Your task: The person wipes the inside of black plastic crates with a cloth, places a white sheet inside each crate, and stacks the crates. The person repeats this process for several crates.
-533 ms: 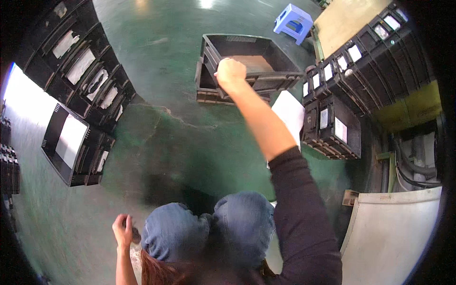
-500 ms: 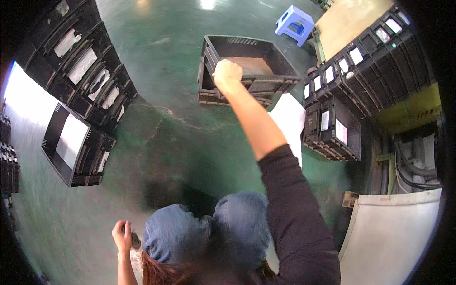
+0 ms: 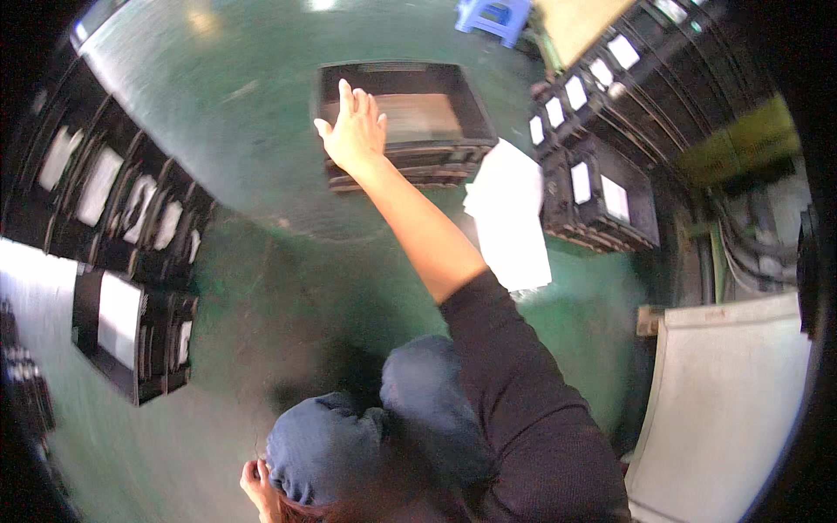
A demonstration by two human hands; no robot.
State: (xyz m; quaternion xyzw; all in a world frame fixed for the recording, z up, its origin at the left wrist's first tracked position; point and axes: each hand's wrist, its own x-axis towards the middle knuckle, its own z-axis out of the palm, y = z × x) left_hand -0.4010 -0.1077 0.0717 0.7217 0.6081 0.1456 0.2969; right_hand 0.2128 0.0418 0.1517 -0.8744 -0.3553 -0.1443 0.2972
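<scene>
A black plastic crate (image 3: 403, 77) sits on top of another low crate on the floor ahead, with a flat brown sheet on its bottom. My right hand (image 3: 353, 135) is stretched out over the crate's near left corner. Its fingers are spread and hold nothing; I cannot tell whether the palm touches the rim. Down beside my left knee, my left hand (image 3: 257, 488) has curled fingers. Whatever it holds, if anything, is hidden. White paper sheets (image 3: 513, 209) lie just right of the crate.
Black crates (image 3: 113, 187) with paper labels are stacked at left, a smaller stack (image 3: 131, 336) nearer me. More labelled crates (image 3: 597, 187) line the right side. A blue plastic stool (image 3: 494, 19) stands far off, and a pale panel (image 3: 728, 401) is at near right.
My right hand has opened from a closed grip at the crate's near left. The upper crate, tilted and askew before, now sits squarely on the lower one. My view has shifted.
</scene>
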